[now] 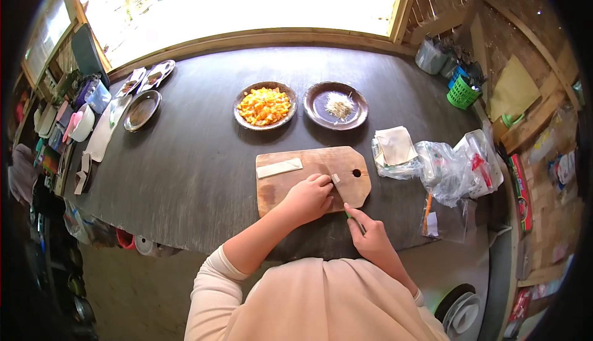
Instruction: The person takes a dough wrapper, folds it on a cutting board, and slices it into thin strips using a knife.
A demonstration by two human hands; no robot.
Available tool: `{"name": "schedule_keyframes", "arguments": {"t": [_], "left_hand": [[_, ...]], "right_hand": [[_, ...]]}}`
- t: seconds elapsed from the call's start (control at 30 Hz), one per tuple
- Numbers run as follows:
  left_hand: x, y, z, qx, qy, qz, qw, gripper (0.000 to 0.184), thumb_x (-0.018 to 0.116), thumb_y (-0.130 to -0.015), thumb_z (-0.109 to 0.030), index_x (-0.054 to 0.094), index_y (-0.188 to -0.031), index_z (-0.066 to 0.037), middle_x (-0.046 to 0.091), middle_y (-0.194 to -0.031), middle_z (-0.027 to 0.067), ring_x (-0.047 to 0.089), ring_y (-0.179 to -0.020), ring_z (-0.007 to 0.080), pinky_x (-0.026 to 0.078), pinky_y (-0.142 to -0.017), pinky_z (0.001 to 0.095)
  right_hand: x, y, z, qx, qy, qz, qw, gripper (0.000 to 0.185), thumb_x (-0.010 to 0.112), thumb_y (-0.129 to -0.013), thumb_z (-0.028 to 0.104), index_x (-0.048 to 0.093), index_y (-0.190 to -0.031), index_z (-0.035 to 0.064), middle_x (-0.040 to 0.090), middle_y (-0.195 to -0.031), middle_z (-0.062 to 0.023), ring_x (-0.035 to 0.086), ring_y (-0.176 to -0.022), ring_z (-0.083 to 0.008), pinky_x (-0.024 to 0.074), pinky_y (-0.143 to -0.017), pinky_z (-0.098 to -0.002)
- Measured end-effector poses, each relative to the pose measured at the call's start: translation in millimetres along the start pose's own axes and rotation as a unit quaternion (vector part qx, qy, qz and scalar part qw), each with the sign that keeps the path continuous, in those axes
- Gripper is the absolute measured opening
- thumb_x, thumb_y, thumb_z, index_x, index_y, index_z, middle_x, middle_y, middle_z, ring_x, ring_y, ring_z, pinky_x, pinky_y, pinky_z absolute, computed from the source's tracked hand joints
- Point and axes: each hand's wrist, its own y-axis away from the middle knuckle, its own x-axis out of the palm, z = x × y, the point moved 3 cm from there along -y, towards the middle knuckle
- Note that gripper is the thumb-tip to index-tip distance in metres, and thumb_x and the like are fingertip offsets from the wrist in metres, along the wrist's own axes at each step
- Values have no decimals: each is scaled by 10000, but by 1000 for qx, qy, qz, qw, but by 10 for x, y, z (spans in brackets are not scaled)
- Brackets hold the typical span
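Observation:
On the wooden cutting board (272, 194), my left hand (312, 199) presses down with its fingers curled together; whatever lies beneath them is hidden. My right hand (370, 237) grips a knife (340, 194) by its green handle, the blade resting on the board just right of my left fingertips. A small pale piece (335, 178) sits against the blade near its tip. To the left on the board lies a flat, pale folded strip (279, 168). Beyond the board stand a bowl of orange diced pieces (264, 107) and a dark plate (315, 115) with a small heap of thin pale shreds (339, 105).
Right of the board are a stack of pale square sheets (395, 146) and crumpled clear plastic bags (441, 168). A green basket (462, 94) stands at the far right corner. Another dark plate (142, 111) is at the left, with containers (81, 123) along that edge.

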Motion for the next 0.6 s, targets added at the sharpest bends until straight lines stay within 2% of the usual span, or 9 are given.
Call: {"name": "schedule_keyframes", "arguments": {"t": [0.17, 0.27, 0.4, 0.5, 0.6], "left_hand": [[-7, -6, -2, 1, -3, -2, 1000, 307, 600, -873, -195, 624, -1097, 13, 585, -1164, 144, 544, -1124, 317, 464, -960, 390], [6, -6, 25, 4, 9, -12, 1000, 305, 598, -873, -189, 626, -1100, 13, 589, -1158, 144, 543, -1124, 314, 459, -966, 384], [-12, -7, 33, 14, 11, -18, 1000, 296, 597, -874, -183, 631, -1091, 14, 593, -1147, 143, 543, -1125, 312, 454, -971, 379], [14, -9, 21, 11, 7, -7, 1000, 291, 601, -870, -180, 637, -1082, 15, 594, -1150, 144, 543, -1125, 311, 455, -970, 379], [-1, -15, 13, 10, 7, -18, 1000, 284, 605, -864, -176, 643, -1072, 13, 595, -1145, 143, 545, -1121, 310, 456, -970, 378]], "right_hand": [[65, -102, -66, -14, 3, -10, 1000, 334, 580, -908, 55, 599, -1242, 63, 623, -937, -297, 617, -931, -415, 522, -692, -354], [58, -149, -98, 13, -9, 2, 1000, 334, 580, -911, 59, 600, -1244, 69, 628, -953, -286, 616, -931, -412, 523, -694, -353], [8, -84, -96, -15, -10, -4, 1000, 333, 577, -915, 59, 599, -1248, 74, 635, -947, -271, 622, -920, -410, 522, -687, -348], [-13, -30, -96, 6, -30, 1, 1000, 329, 573, -919, 59, 600, -1246, 75, 640, -969, -262, 631, -917, -405, 522, -688, -347], [18, -67, -138, -23, -26, -9, 999, 319, 571, -923, 61, 602, -1240, 68, 645, -1010, -256, 630, -957, -396, 526, -719, -342]]}}
